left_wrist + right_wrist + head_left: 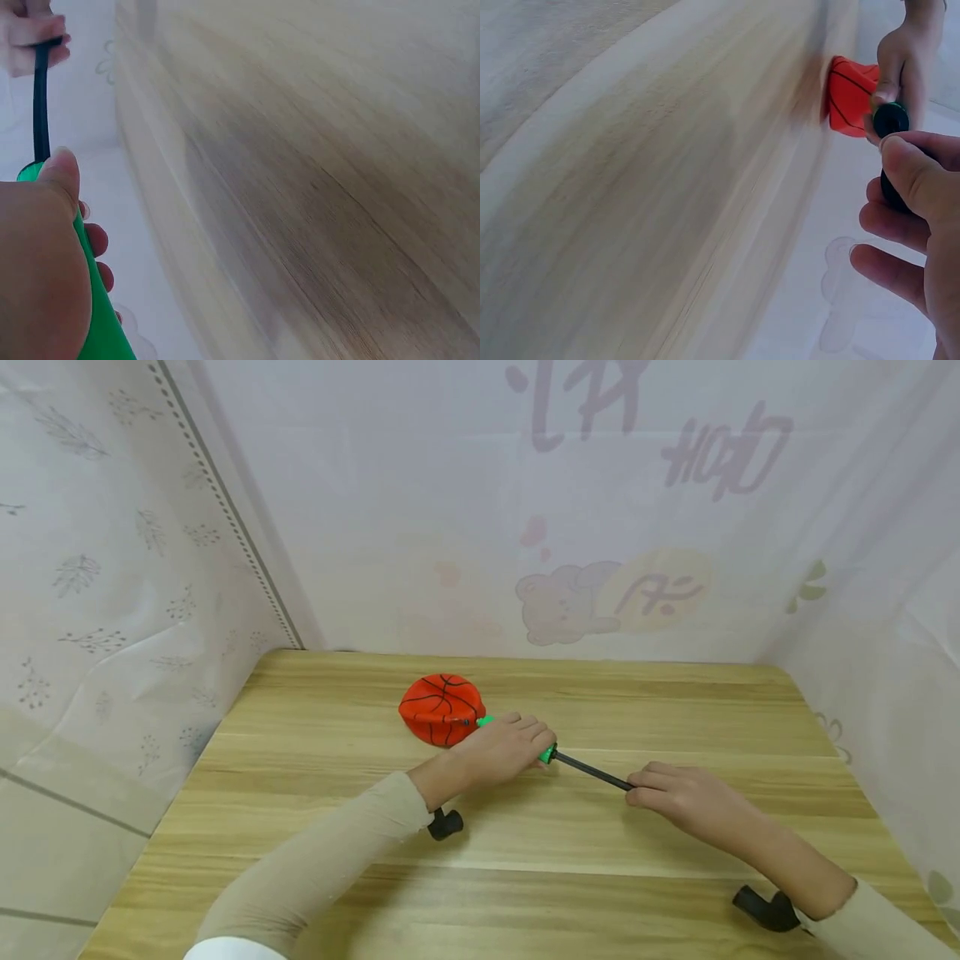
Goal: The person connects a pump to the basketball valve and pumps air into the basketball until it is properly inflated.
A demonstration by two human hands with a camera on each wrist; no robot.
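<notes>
A partly deflated red basketball [438,706] with black lines lies creased on the table, left of centre in the head view. My left hand [501,750] grips the green barrel of a hand pump [111,337], thumb along its side. The barrel's far end meets the ball's right edge; whether a needle sits inside the ball I cannot tell. Out of the barrel's near end runs a black rod [592,770], drawn well out. At the rod's end my right hand [678,795] holds the black handle [891,193] between thumb and fingers, which partly hide it.
The wood-grain table [525,902] spans the space under both arms. Pale printed curtains [420,527] hang behind it and on both sides. Black wrist-worn pieces show under the left wrist [446,823] and the right wrist [765,910].
</notes>
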